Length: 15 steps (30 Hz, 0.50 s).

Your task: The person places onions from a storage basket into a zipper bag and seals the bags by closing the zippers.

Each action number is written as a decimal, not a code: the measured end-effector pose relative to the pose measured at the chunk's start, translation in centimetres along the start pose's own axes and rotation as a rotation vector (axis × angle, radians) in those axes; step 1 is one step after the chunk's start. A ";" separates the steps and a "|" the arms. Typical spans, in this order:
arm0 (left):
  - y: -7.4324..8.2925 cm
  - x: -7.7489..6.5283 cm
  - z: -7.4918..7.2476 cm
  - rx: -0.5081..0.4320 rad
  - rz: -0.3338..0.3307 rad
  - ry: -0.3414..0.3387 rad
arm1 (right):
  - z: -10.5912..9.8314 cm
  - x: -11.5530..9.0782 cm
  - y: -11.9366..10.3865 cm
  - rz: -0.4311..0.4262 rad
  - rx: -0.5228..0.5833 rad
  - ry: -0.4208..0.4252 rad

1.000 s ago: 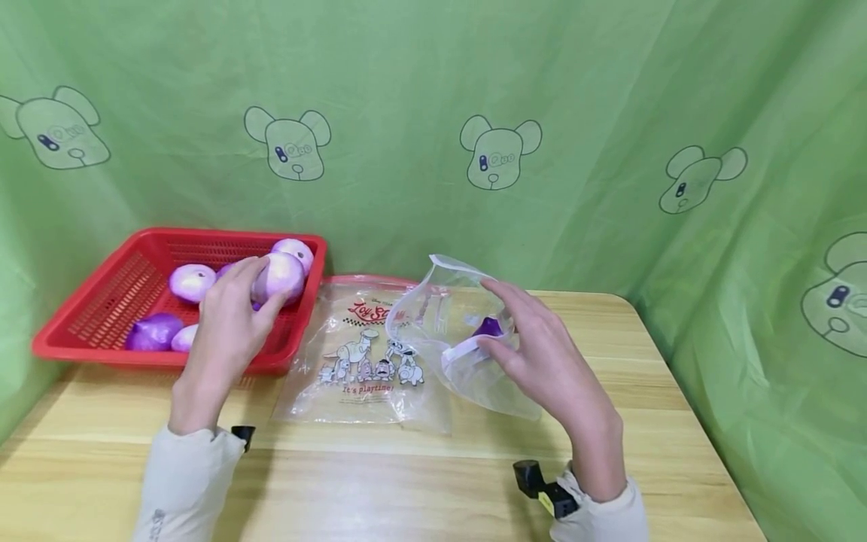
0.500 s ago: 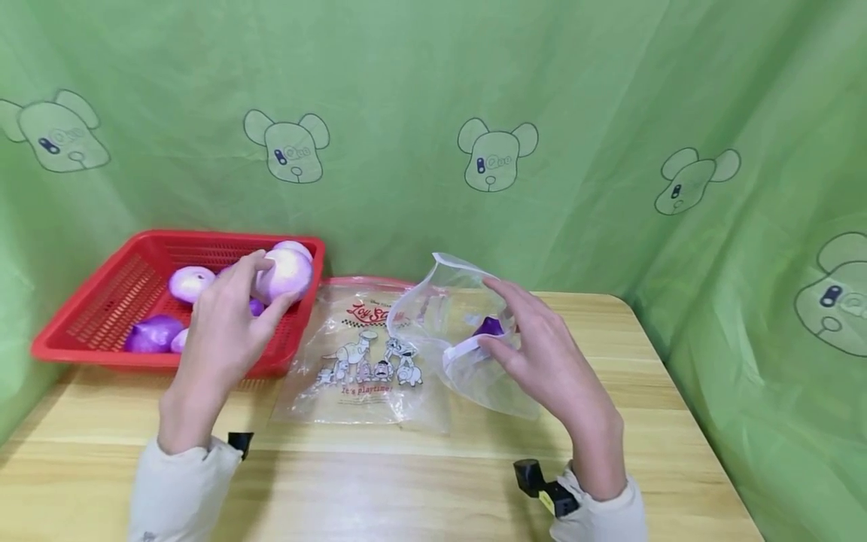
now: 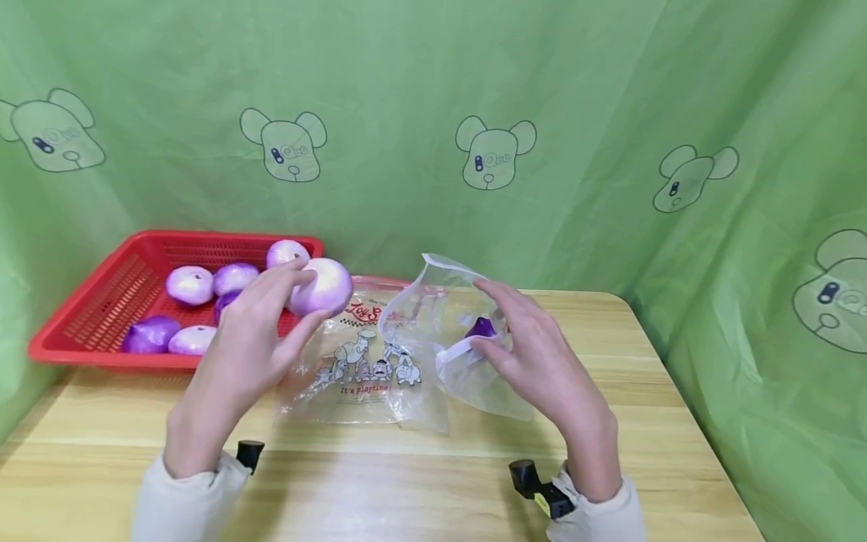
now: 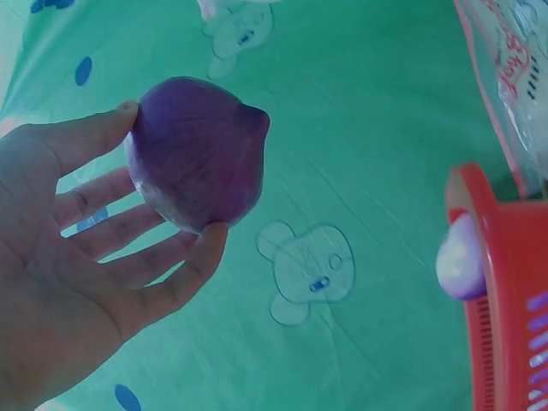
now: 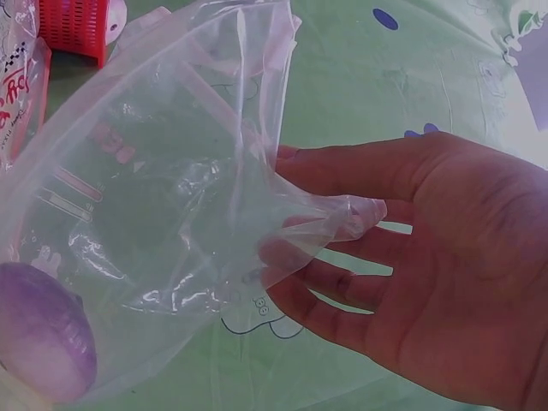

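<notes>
Head view, left: a red plastic basket [image 3: 81, 331] holds purple onions [image 3: 190, 285]. Centre-left, the left hand [image 3: 247, 346] grips a lifted onion [image 3: 328, 286], just shifted to the basket's right edge, nearer the clear zip bag [image 3: 460, 348]. Right of centre, the right hand [image 3: 547, 354] pinches that bag gaping; one bagged onion [image 3: 482, 328] sits inside.

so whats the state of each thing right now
left hand: gripping the held onion
held onion: lifted, outside the bags
clear bag: mouth open
bagged onion: inside the clear bag
right hand: fingers spread at that bag's mouth
red basket: upright, holding onions
basket onions: six visible, loose
printed bag: lying flat, seal unclear
</notes>
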<state>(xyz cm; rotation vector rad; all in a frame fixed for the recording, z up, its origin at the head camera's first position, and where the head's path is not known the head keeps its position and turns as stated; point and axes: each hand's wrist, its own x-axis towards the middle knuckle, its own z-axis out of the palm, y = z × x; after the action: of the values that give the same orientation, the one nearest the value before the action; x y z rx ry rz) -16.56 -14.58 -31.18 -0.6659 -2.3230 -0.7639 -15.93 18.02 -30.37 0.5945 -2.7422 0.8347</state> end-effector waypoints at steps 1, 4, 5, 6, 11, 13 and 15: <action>0.2 0.0 0.0 -0.005 0.012 -0.001 | 0.1 0.0 -0.1 -0.004 0.000 -0.002; 0.9 -0.1 0.1 -0.024 0.034 -0.007 | 0.4 0.1 -0.4 -0.020 -0.004 -0.011; 1.1 -0.1 0.2 -0.029 0.037 -0.009 | 0.6 0.2 -0.5 -0.027 -0.009 -0.012; 1.3 -0.1 0.2 -0.035 0.040 -0.010 | 0.7 0.2 -0.5 -0.033 -0.015 -0.014; 2.0 0.0 0.6 -0.043 0.080 -0.017 | 1.0 0.1 -0.9 -0.046 -0.033 -0.017; 2.3 0.0 0.9 -0.039 0.108 -0.020 | 1.0 0.1 -1.0 -0.050 -0.030 -0.020; 2.5 -0.1 1.3 -0.040 0.135 -0.023 | 1.1 0.1 -1.2 -0.055 -0.025 -0.024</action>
<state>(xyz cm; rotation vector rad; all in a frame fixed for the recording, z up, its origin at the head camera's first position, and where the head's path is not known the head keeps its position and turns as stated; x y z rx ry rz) -15.47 -11.95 -31.20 -0.8437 -2.2625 -0.7458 -15.55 16.44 -30.64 0.6756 -2.7398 0.7840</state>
